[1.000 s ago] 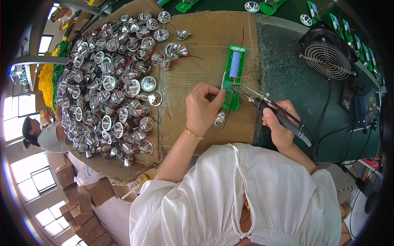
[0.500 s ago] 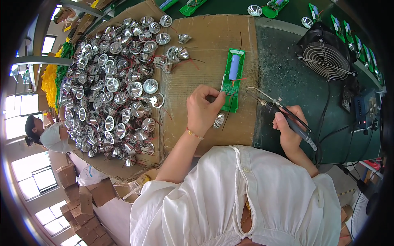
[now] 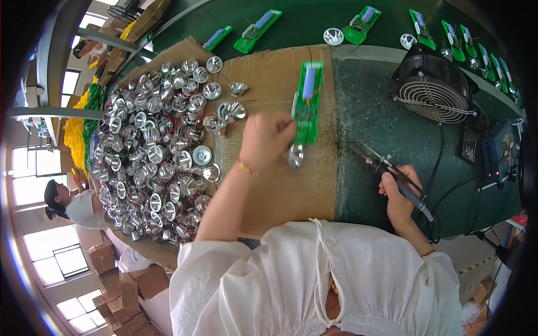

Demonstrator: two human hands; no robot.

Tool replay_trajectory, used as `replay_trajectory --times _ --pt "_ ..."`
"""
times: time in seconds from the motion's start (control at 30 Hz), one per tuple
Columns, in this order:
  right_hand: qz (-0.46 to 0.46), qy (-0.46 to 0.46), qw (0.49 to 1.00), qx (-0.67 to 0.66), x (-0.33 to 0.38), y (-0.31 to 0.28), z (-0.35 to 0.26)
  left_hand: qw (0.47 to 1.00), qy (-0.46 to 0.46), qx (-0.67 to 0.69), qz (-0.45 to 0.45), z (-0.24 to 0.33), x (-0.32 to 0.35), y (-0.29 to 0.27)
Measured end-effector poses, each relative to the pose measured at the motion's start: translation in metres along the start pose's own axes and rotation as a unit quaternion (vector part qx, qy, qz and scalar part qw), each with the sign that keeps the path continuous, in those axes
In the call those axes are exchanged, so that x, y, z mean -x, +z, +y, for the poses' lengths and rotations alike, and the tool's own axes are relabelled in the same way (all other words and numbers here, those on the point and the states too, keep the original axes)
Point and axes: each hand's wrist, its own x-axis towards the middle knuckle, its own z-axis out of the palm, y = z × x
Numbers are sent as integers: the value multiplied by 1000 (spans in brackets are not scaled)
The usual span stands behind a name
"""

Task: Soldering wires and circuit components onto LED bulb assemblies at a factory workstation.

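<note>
1. Only the head view here, and your left hand is curling into a loose fist above the cardboard sheet, just left of the green housing. It's blurring pretty badly, so I can't tell whether your fingers are pinching anything or touching the housing's edge.
2. Your right hand is closing snugly around the soldering iron, thumb on top. The tip is pointing up and left over the dark green bench, well apart from the housing.
3. The housing is lying lengthwise on the cardboard, near its right edge, with a blue cell sitting in the far half and thin wires running out. A shiny reflector is resting just off its near end, kinda smeared too.
4. Off to your left, a big pile of reflectors is covering the cardboard.
5. On your right, a black fan is standing on the bench, and a blue box is showing a small red light. More green housings are lining the far side.
</note>
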Motion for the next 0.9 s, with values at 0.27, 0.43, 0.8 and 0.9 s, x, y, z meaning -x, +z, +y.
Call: replay_trajectory --times 0.27,0.43,0.8,0.9 --pt "-19 13 1000 -15 3 2 2 942 144 -118 280 -25 -202 -32" --pt "-41 11 999 26 5 -3 8 952 57 -268 139 -74 -217 -60" --pt "-16 -30 999 -3 -2 0 9 980 88 -144 102 8 10 2" --pt "-17 -23 999 -22 -3 6 3 992 30 -33 119 12 63 18"
